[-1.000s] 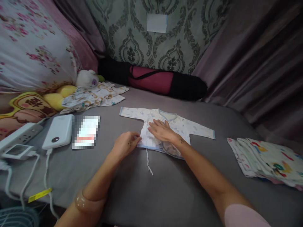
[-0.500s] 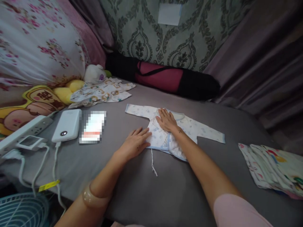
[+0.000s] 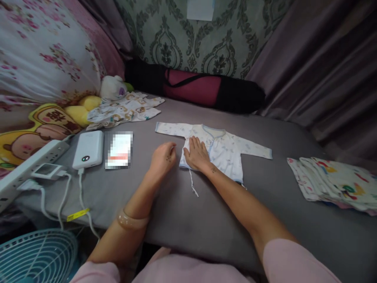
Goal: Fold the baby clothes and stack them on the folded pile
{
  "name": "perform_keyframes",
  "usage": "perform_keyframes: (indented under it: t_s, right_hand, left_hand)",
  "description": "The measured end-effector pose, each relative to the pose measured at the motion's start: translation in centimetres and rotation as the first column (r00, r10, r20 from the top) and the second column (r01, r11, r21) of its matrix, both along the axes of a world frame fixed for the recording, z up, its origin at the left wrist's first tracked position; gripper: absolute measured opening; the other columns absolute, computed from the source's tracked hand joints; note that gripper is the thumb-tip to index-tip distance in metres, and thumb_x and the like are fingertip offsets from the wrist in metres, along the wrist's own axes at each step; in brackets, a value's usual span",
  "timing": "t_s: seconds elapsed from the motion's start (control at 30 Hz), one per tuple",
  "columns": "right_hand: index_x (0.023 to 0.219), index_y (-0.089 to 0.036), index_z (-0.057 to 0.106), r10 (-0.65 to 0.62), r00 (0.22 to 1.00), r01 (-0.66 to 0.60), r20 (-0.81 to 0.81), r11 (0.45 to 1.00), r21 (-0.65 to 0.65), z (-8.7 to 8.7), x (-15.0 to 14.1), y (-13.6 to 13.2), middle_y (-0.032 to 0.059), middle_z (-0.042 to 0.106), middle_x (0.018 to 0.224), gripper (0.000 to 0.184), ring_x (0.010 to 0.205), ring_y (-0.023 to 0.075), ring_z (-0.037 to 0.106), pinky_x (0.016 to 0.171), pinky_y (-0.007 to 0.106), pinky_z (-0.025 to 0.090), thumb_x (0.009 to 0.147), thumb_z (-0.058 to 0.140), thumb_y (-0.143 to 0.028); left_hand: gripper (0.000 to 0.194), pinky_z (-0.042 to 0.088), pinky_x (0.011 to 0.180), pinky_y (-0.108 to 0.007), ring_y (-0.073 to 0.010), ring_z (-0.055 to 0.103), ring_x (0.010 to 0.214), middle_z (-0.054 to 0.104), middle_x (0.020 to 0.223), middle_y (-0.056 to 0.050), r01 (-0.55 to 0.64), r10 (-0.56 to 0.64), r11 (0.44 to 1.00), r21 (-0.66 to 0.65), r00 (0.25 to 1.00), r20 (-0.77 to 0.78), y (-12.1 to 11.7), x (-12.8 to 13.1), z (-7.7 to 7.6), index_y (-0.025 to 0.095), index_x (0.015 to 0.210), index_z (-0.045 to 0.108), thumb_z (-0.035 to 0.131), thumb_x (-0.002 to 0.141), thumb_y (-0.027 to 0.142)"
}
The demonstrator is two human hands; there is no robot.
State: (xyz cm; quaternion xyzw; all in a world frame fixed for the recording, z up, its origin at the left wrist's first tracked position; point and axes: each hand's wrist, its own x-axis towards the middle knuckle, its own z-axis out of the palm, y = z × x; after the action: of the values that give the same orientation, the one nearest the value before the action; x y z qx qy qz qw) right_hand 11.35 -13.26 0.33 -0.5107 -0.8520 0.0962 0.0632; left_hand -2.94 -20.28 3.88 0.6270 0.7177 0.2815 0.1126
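Note:
A white baby shirt [image 3: 226, 151] with blue trim and a faint print lies spread out, both sleeves stretched sideways. My right hand [image 3: 197, 154] presses flat on its left front, fingers extended. Just left of the shirt, my left hand [image 3: 164, 156] is closed, thumb and fingers pinched together. A small pale bit shows at those fingertips, too small to name. From the shirt's lower edge a white tie string [image 3: 193, 184] trails onto the grey sheet [image 3: 182, 220].
Folded printed cloths [image 3: 332, 181] lie at the right. To the left are a phone [image 3: 119, 151], a white power bank [image 3: 88, 149], a power strip [image 3: 32, 173] with cables, and a blue fan [image 3: 38, 255]. Behind are a patterned garment [image 3: 126, 110], plush toys and a long black-and-red bag [image 3: 191, 88].
My left hand has left the shirt's edge and closed beside it. The right hand has slid down and left across the shirt, whose front now lies flatter. The view has shifted slightly.

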Motion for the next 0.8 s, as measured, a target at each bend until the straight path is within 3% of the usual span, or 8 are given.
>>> perform_keyframes:
  t_s: [0.2,0.33,0.57,0.7,0.8]
  right_hand:
    - [0.149,-0.002,0.022,-0.028,0.999,0.029,0.019,0.998,-0.047,0.9,-0.5,0.1,0.017,0.014,0.157,0.066,0.145,0.0272,0.009,0.116,0.046,0.004,0.097,0.023,-0.042]
    - [0.149,0.0,0.02,-0.011,0.999,0.015,-0.046,0.995,0.094,1.3,-1.7,-1.6,0.0163,0.011,0.158,0.066,0.146,0.0257,0.003,0.116,0.045,-0.001,0.097,0.022,-0.041]
    - [0.149,0.0,0.02,0.009,0.996,-0.013,-0.085,0.999,-0.048,-0.1,-2.4,-2.8,0.0147,0.013,0.158,0.065,0.145,0.0251,0.006,0.116,0.044,0.002,0.096,0.024,-0.039]
    - [0.15,-0.004,0.017,0.046,0.979,-0.07,-0.198,0.99,-0.12,2.0,-0.3,-2.2,0.0133,0.012,0.158,0.065,0.145,0.0227,0.008,0.117,0.041,0.008,0.098,0.017,-0.042]
    - [0.151,-0.004,0.015,-0.018,0.978,0.013,-0.21,1.0,-0.028,3.4,3.0,-1.7,0.0135,0.011,0.158,0.063,0.146,0.0218,0.005,0.117,0.041,0.007,0.097,0.021,-0.038]
  left_hand:
    - [0.031,0.047,0.086,-0.033,-0.0224,0.064,0.097,0.07,0.107,-0.012,-0.077,0.077,0.996,-0.045,0.997,0.0,0.2,-0.3,-0.1,0.015,0.108,0.066,0.042,0.09,0.02]
    - [0.031,0.048,0.084,-0.033,-0.0215,0.065,0.093,0.071,0.104,-0.012,-0.083,0.083,0.995,0.052,0.997,0.0,0.5,-0.7,-0.8,0.014,0.108,0.066,0.042,0.089,0.02]
    - [0.032,0.048,0.08,-0.034,-0.0211,0.062,0.082,0.069,0.09,-0.011,0.009,0.002,0.983,0.181,0.998,-0.061,0.6,-0.7,-1.1,0.013,0.104,0.065,0.041,0.085,0.019]
    - [0.032,0.048,0.079,-0.033,-0.0206,0.062,0.081,0.068,0.09,-0.011,0.126,-0.118,0.98,0.154,0.991,-0.056,0.5,0.0,-0.9,0.013,0.103,0.064,0.04,0.083,0.019]
    - [0.031,0.048,0.079,-0.033,-0.0211,0.061,0.081,0.068,0.09,-0.01,0.197,-0.191,0.973,0.118,0.98,-0.055,0.4,0.5,-1.0,0.013,0.102,0.065,0.041,0.083,0.019]
